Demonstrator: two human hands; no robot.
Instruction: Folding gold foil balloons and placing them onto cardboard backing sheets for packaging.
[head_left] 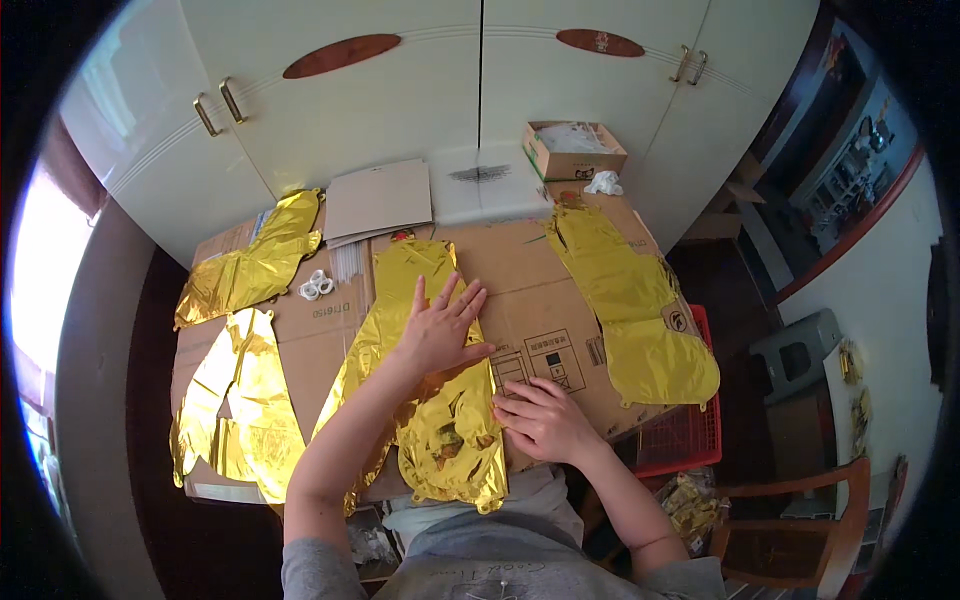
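left hand (440, 330) flat, fingers spread, on gold foil balloon (430, 400) | right hand (540, 420) loosely curled at its edge

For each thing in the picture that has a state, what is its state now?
Middle gold foil balloon: deflated, flat under both hands.
Left hand: open, fingers spread, pressing the foil.
Right hand: palm down at the foil's edge.
Other gold foil balloons: deflated, lying flat.
Small cardboard box: open.
Cabinet doors: closed.
Cardboard sheet: flattened on the table.

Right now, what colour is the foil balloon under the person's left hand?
Shiny gold; the foil balloon lies flat under the left hand, seen in the head view.
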